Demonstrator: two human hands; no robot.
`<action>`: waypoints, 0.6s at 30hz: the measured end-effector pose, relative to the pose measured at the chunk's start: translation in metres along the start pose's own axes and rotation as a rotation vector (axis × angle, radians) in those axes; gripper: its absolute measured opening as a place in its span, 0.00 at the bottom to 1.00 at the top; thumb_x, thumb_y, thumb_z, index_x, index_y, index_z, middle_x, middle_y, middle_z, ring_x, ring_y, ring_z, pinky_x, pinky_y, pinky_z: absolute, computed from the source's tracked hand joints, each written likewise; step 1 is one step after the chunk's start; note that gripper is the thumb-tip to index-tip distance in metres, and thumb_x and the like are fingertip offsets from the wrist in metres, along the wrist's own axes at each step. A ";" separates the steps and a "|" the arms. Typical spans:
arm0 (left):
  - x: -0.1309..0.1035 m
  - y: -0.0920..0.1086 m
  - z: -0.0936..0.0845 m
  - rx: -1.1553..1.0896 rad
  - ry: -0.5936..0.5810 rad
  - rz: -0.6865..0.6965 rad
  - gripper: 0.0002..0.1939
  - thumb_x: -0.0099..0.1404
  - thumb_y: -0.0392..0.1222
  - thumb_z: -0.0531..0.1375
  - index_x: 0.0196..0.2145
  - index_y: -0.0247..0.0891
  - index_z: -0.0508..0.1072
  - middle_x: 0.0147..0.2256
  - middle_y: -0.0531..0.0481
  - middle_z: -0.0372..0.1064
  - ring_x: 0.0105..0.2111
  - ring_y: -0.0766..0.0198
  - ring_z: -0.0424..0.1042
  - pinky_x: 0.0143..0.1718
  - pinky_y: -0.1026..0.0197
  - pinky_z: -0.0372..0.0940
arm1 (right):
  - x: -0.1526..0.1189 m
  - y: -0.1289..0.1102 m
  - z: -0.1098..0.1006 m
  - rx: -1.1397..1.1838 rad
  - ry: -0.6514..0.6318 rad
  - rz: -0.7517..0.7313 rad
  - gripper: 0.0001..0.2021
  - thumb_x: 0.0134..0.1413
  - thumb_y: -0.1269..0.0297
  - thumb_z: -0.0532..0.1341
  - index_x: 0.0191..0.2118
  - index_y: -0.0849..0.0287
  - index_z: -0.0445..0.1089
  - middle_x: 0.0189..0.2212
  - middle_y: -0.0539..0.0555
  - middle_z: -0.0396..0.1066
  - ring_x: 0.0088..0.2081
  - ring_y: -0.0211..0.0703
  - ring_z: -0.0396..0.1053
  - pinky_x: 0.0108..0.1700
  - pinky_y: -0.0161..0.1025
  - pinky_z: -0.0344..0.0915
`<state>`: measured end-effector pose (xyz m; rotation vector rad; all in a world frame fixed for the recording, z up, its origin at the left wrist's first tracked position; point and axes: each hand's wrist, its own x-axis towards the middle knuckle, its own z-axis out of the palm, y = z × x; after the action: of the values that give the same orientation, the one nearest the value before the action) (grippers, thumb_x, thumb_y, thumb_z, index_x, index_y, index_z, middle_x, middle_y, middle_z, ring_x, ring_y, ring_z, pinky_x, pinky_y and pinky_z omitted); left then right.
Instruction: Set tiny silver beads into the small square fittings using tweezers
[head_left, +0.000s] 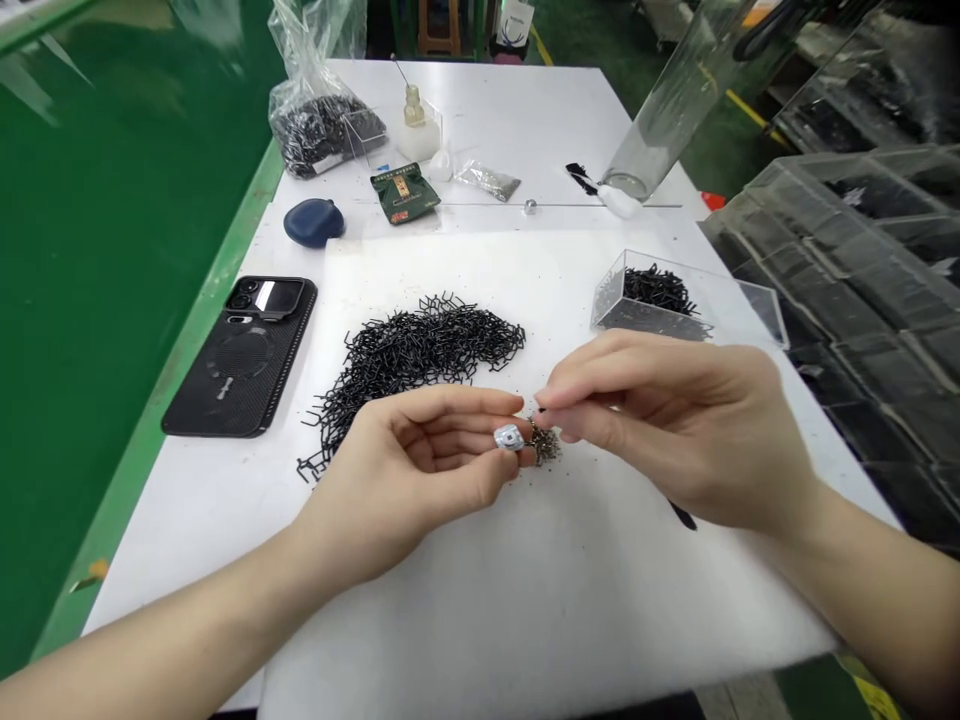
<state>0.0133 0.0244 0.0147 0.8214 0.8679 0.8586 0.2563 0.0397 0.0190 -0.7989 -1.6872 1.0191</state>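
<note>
I can see a small, shiny, silvery piece (pixel 509 437) with a dark squarish spot on its face, clamped between the thumb and the loosely curled fingers of the left hand (pixel 420 450). Just beside it, the right hand (pixel 675 425) has thumb and forefinger pinched together on a tiny dark bit (pixel 541 409), too small to make out. Beyond the left hand spreads a heap of bent black pieces (pixel 420 345); past the right sits a clear box (pixel 609 298).
</note>
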 end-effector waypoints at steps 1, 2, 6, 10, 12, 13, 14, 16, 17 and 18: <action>0.001 0.000 -0.001 -0.027 0.005 -0.022 0.21 0.54 0.22 0.86 0.39 0.46 0.95 0.39 0.51 0.95 0.40 0.60 0.96 0.45 0.72 0.86 | -0.001 -0.001 0.001 -0.040 0.010 -0.032 0.16 0.67 0.79 0.78 0.46 0.45 0.95 0.42 0.48 0.93 0.41 0.41 0.91 0.43 0.34 0.88; 0.001 0.000 -0.001 -0.048 0.013 -0.038 0.22 0.52 0.22 0.87 0.38 0.45 0.95 0.38 0.51 0.95 0.40 0.59 0.96 0.45 0.72 0.87 | -0.002 -0.003 0.001 -0.084 0.024 -0.066 0.16 0.68 0.79 0.78 0.46 0.45 0.95 0.42 0.48 0.93 0.42 0.41 0.91 0.45 0.34 0.89; 0.001 -0.001 -0.002 -0.091 0.010 -0.039 0.19 0.54 0.24 0.88 0.37 0.44 0.94 0.37 0.53 0.95 0.41 0.61 0.96 0.47 0.72 0.87 | -0.007 -0.007 0.003 -0.232 0.014 -0.150 0.16 0.70 0.79 0.77 0.46 0.44 0.95 0.44 0.48 0.94 0.41 0.42 0.91 0.49 0.36 0.90; -0.002 -0.004 -0.003 -0.101 0.026 -0.007 0.18 0.56 0.27 0.89 0.38 0.46 0.96 0.38 0.55 0.95 0.40 0.65 0.95 0.47 0.74 0.86 | -0.011 -0.009 0.007 -0.287 0.024 -0.164 0.18 0.69 0.82 0.76 0.45 0.44 0.93 0.45 0.46 0.95 0.41 0.43 0.93 0.47 0.37 0.92; -0.003 -0.005 -0.003 -0.092 0.034 0.001 0.18 0.56 0.28 0.89 0.38 0.47 0.96 0.41 0.54 0.95 0.41 0.64 0.95 0.48 0.74 0.86 | -0.012 -0.010 0.010 -0.290 0.057 -0.138 0.19 0.68 0.83 0.76 0.44 0.44 0.92 0.44 0.45 0.95 0.41 0.43 0.93 0.48 0.36 0.92; -0.003 -0.006 -0.003 -0.083 0.037 0.006 0.18 0.56 0.28 0.89 0.39 0.47 0.97 0.41 0.53 0.96 0.42 0.64 0.95 0.49 0.73 0.86 | -0.013 -0.011 0.012 -0.280 0.075 -0.109 0.20 0.68 0.84 0.76 0.44 0.44 0.92 0.43 0.44 0.95 0.41 0.43 0.93 0.48 0.36 0.92; -0.003 -0.006 -0.002 -0.071 0.042 0.009 0.17 0.57 0.29 0.89 0.39 0.48 0.97 0.42 0.54 0.96 0.42 0.64 0.95 0.50 0.74 0.86 | -0.014 -0.012 0.014 -0.259 0.108 -0.072 0.20 0.68 0.83 0.76 0.45 0.43 0.92 0.43 0.44 0.94 0.41 0.44 0.94 0.48 0.37 0.93; -0.003 -0.005 -0.001 -0.053 0.048 0.009 0.17 0.59 0.29 0.89 0.40 0.48 0.97 0.41 0.55 0.96 0.43 0.65 0.95 0.50 0.74 0.86 | -0.016 -0.014 0.018 -0.195 0.169 0.018 0.20 0.68 0.81 0.78 0.46 0.40 0.92 0.41 0.43 0.94 0.41 0.46 0.94 0.48 0.40 0.94; -0.003 -0.005 -0.001 -0.050 0.052 0.005 0.16 0.59 0.30 0.89 0.40 0.49 0.97 0.41 0.55 0.95 0.43 0.65 0.95 0.50 0.75 0.86 | -0.016 -0.014 0.019 -0.166 0.189 0.061 0.19 0.68 0.79 0.80 0.46 0.38 0.92 0.41 0.43 0.93 0.41 0.47 0.94 0.48 0.43 0.95; -0.003 -0.004 0.000 -0.051 0.058 0.002 0.17 0.59 0.30 0.89 0.40 0.49 0.97 0.40 0.56 0.95 0.42 0.66 0.95 0.50 0.75 0.86 | -0.017 -0.014 0.020 -0.144 0.204 0.093 0.19 0.68 0.77 0.81 0.46 0.36 0.93 0.41 0.43 0.93 0.41 0.48 0.94 0.49 0.45 0.95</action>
<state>0.0131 0.0203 0.0118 0.7559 0.8928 0.9067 0.2425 0.0134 0.0217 -1.0477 -1.5723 0.8543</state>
